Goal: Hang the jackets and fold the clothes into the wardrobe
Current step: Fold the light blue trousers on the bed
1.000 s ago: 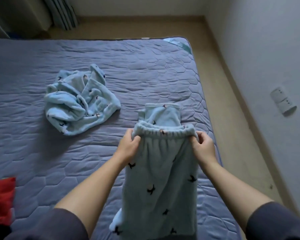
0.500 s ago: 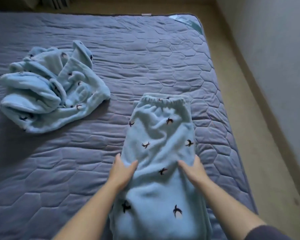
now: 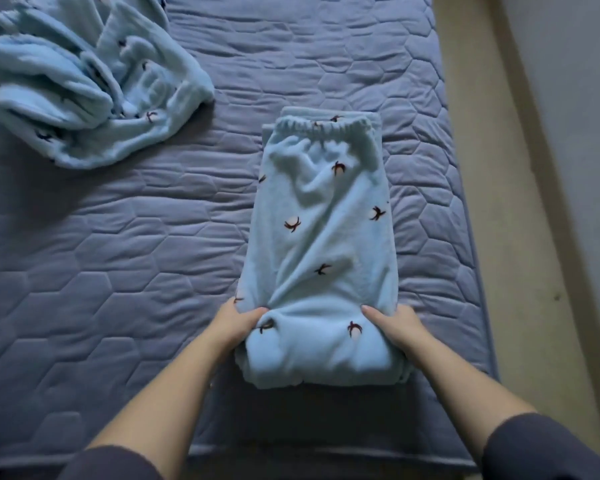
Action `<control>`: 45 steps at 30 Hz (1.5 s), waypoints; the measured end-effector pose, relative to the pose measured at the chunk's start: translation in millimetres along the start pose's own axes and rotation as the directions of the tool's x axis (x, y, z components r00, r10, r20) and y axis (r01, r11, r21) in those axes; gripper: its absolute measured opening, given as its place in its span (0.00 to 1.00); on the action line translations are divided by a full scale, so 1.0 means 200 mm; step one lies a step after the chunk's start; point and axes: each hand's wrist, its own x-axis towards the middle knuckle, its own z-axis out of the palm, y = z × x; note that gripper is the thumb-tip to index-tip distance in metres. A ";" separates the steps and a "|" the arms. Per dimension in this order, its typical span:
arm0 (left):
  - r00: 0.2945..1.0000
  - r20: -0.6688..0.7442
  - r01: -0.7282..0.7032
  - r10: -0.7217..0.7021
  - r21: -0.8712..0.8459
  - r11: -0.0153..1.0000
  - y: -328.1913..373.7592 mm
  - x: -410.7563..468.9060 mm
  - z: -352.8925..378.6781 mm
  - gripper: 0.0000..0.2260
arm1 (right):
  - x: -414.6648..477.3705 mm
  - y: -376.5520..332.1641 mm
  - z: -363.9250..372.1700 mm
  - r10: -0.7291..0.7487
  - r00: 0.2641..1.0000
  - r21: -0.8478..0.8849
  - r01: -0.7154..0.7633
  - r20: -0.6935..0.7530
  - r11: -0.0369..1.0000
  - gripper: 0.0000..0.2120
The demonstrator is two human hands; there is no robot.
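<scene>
Light blue fleece pants (image 3: 323, 237) with small dark prints lie lengthwise on the bed, elastic waistband at the far end. Their near end is doubled into a thick fold. My left hand (image 3: 236, 323) grips the left side of that fold, thumb on top and fingers underneath. My right hand (image 3: 395, 325) grips the right side the same way. A second light blue fleece garment (image 3: 90, 84) with the same print lies crumpled at the far left of the bed.
The bed has a grey-blue quilted mattress cover (image 3: 125, 271); its near edge runs just below my forearms. A strip of beige floor (image 3: 492, 202) lies to the right, and beyond it a pale wall (image 3: 582, 98).
The waistband was laid down at the far end and my hands slid back along the pants. They now hold the near end, which has bunched into a thick fold. The view tilted lower.
</scene>
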 end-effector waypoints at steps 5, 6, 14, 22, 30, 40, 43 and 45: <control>0.997 0.016 0.080 -0.081 0.065 0.995 -0.23 -0.21 0.04 0.16 | -0.20 0.25 0.02 0.094 0.994 -0.038 -0.092 0.053 0.995 0.24; 0.994 0.032 0.101 -0.104 0.086 0.991 -0.26 -0.24 0.04 0.17 | -0.24 0.29 0.02 0.122 0.990 -0.031 -0.120 0.076 0.992 0.24; 0.968 -0.118 -0.104 0.220 0.610 0.786 -0.04 -0.15 0.01 0.28 | -0.16 0.03 -0.09 -0.239 0.962 -0.117 0.225 -0.132 0.967 0.33; 0.857 -0.222 -0.397 0.465 0.291 0.870 0.61 0.35 0.13 0.27 | 0.36 -0.63 -0.16 -0.449 0.867 -0.026 0.455 -0.218 0.890 0.30; 0.861 -0.116 -0.491 0.495 0.056 0.869 0.78 0.42 0.16 0.14 | 0.58 -0.67 -0.15 -0.390 0.905 0.045 0.403 -0.170 0.914 0.29; 0.883 -0.074 -0.457 0.463 -0.351 0.817 0.83 0.36 0.13 0.16 | 0.51 -0.77 -0.23 -0.536 0.808 0.162 0.579 -0.246 0.799 0.07; 0.792 -0.308 -0.576 0.528 -0.088 0.813 0.94 0.46 0.13 0.12 | 0.55 -0.89 -0.23 -0.553 0.752 0.131 0.627 -0.358 0.768 0.11; 0.750 -0.334 -0.547 0.570 0.171 0.820 0.95 0.54 0.12 0.15 | 0.60 -0.92 -0.18 -0.539 0.773 0.048 0.585 -0.334 0.810 0.15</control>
